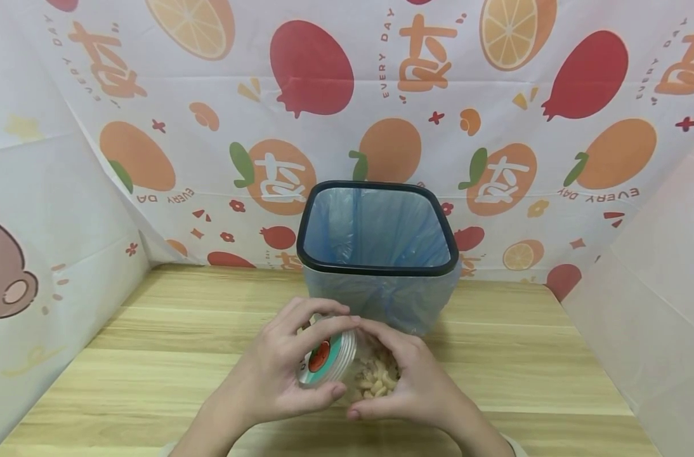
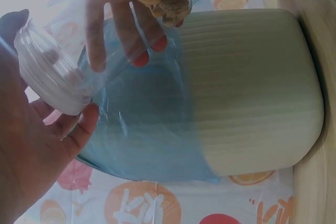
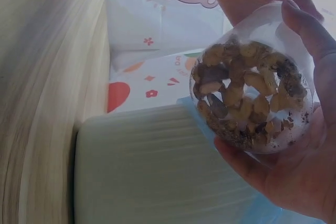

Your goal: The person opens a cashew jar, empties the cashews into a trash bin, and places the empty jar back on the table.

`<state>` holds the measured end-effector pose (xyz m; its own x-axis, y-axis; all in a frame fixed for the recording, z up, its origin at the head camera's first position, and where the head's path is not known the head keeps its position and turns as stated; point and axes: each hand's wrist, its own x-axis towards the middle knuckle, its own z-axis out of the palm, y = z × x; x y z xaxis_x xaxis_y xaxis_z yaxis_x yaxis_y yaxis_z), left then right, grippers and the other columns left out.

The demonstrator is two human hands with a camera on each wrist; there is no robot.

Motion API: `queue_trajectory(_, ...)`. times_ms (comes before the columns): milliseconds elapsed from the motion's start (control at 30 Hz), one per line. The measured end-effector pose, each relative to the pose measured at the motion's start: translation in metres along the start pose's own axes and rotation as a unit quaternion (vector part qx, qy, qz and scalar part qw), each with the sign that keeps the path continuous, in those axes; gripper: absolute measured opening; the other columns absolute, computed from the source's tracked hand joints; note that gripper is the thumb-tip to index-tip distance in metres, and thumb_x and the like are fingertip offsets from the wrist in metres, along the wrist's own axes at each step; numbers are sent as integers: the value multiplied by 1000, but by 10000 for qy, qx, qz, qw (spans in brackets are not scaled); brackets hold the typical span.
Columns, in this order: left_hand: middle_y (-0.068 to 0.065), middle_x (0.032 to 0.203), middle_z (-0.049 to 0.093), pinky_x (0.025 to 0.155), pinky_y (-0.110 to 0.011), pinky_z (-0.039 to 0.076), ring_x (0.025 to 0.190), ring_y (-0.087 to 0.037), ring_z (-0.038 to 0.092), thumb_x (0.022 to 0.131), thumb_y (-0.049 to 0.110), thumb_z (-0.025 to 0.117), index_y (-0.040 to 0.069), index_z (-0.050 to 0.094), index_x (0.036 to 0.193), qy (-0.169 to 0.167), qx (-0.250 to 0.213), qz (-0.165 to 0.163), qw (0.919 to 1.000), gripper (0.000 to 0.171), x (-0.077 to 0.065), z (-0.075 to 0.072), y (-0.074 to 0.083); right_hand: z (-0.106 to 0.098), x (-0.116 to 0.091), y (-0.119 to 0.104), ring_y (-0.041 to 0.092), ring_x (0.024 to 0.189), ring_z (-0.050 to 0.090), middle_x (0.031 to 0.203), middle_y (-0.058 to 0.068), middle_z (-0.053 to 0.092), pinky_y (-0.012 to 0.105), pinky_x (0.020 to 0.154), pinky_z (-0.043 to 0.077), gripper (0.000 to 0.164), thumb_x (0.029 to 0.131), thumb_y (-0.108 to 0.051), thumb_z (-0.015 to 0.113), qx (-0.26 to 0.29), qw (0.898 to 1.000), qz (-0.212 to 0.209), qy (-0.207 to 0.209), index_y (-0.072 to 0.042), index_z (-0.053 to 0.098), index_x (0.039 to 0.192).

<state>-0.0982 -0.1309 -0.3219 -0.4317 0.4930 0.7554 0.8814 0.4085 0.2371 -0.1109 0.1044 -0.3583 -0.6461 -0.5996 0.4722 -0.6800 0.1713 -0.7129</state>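
Observation:
A clear plastic jar point(image 3: 286, 32) holds cashews point(image 1: 378, 379), and it lies tilted between both hands in front of the bin. My left hand point(image 1: 278, 365) grips its ribbed lid point(image 1: 346, 358), whose top carries a teal label with a red picture. My right hand point(image 1: 424, 377) holds the jar's body with thumb and fingers round it. In the right wrist view the nuts show through the round base, with dark bits among them. Whether the lid still sits on the jar's threads I cannot tell.
Right behind the hands stands a pale ribbed bin point(image 2: 252, 93) with a black rim point(image 1: 375, 271) and a blue bag liner point(image 1: 381, 222). The wooden table point(image 1: 170, 355) runs back to a fruit-print cloth point(image 1: 347, 95), with cloth walls at both sides.

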Motion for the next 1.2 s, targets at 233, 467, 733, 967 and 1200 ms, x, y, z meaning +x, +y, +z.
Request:
queue_trajectory(233, -8, 127, 61, 85, -34, 52, 112, -22, 55, 94, 54, 56, 14, 61, 133, 28, -505, 841, 9952, 55, 5, -2, 2, -5, -1, 2, 17, 111, 65, 130, -2, 64, 35, 94, 54, 85, 76, -52, 82, 929, 9939, -180, -562, -20, 46, 147)
queue_trajectory(467, -8, 124, 62, 85, -33, 52, 110, -22, 55, 94, 52, 57, 14, 63, 129, 139, -552, 990, 9935, 52, 7, -3, 3, -4, -1, 1, 18, 108, 66, 127, -1, 66, 36, 93, 55, 85, 77, -49, 83, 1059, 9919, -328, -614, -17, 45, 147)
queue_trajectory(733, -5, 126, 60, 86, -26, 50, 112, -19, 54, 93, 51, 63, 16, 63, 132, 98, -353, 256, 9990, 52, 2, 0, 2, -1, 0, 0, 16, 120, 62, 138, -4, 60, 37, 97, 54, 93, 69, -41, 91, 131, 9998, -137, -30, -22, 45, 148)
queue_trajectory(967, -2, 128, 60, 85, -28, 51, 112, -17, 53, 91, 52, 65, 18, 62, 133, 13, -249, 47, 9997, 54, 1, 0, 2, -1, 0, -1, 16, 123, 61, 143, -5, 57, 38, 98, 54, 95, 68, -37, 93, 40, 10000, 21, 39, -25, 44, 149)
queue_trajectory(1200, -6, 130, 59, 87, -35, 51, 116, -22, 54, 93, 56, 58, 15, 59, 136, -64, -472, 613, 9970, 59, 4, -2, 4, -6, -2, 5, 22, 120, 61, 137, 3, 61, 36, 103, 49, 84, 78, -44, 84, 1445, 9872, 55, -678, -18, 45, 148)
